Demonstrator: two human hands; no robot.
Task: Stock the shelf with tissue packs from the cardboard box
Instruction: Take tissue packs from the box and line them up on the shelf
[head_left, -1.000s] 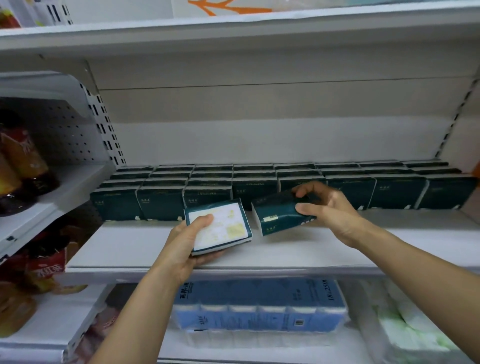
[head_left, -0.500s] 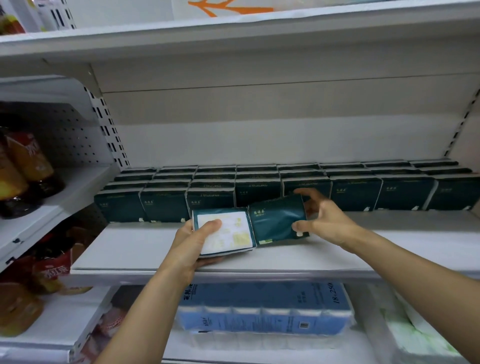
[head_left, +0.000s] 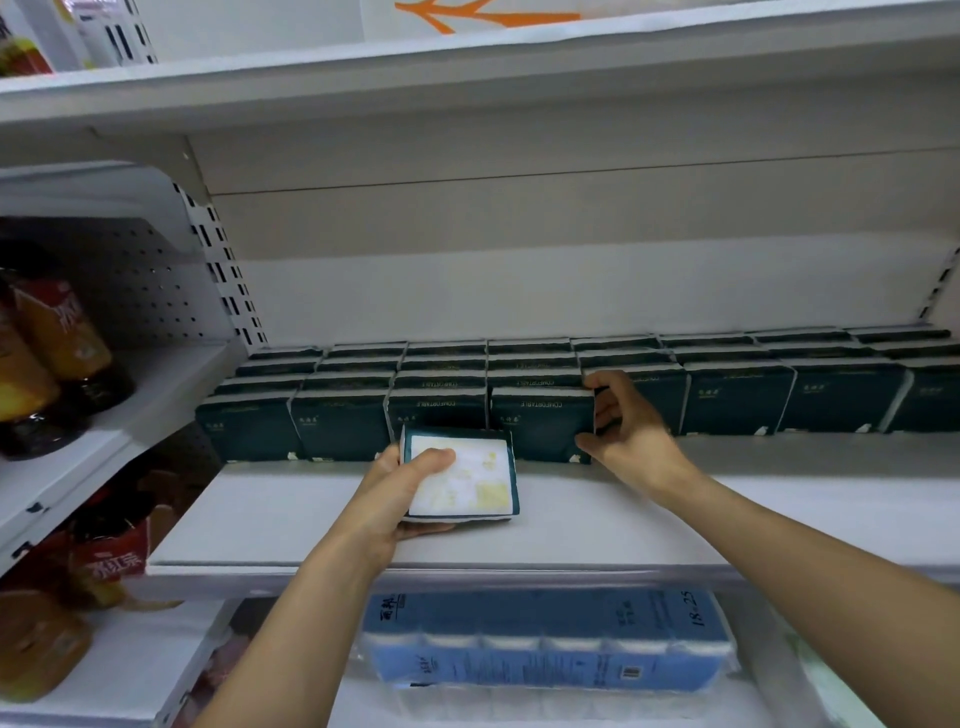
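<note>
- A blue multi-roll pack wrapped in clear plastic lies on its side, marked 18.25 near its right end.
- Far left of it and higher, dark bottles with orange labels stand on a side shelf.
- Below those bottles, left of the blue pack, a red-labelled package.
- Right of the blue pack, a pale green-white wrapped bundle, blurred.

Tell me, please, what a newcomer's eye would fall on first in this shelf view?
Probably the left hand, gripping a tissue pack with its pale face up, just above the white shelf at centre. Beside it, the right hand holds the side of a dark green pack standing in the front row. Below, a blue multipack fills the lower shelf.
</note>
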